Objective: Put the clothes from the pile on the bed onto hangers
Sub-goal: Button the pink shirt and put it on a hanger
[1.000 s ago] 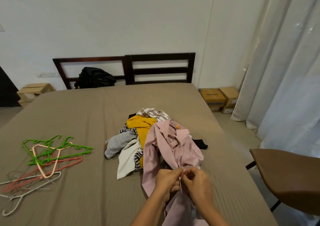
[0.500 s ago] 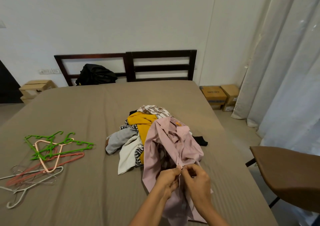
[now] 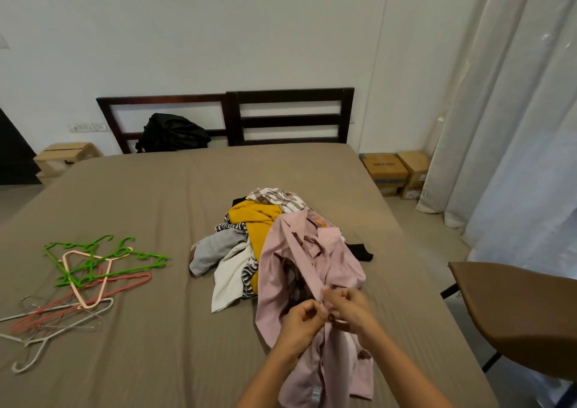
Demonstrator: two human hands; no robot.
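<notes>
Now fingers (image 3: 315,309) on both sides are curled tight, pinching the shirt (image 3: 315,251) along its front edge. Left hand (image 3: 298,321) and right hand (image 3: 349,309) nearly touch, with a dark button (image 3: 331,317) between them. It didn't show a second ago, so I read this as unbuttoning, mid-way. Shirt drapes off the pile (image 3: 259,220) toward me, on the bed (image 3: 156,189). Hangers (image 3: 93,267) sit well off left — none loaded yet.

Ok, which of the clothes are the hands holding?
The pink shirt: left hand and right hand pinch its front edge; no hand touches the yellow top.
</notes>
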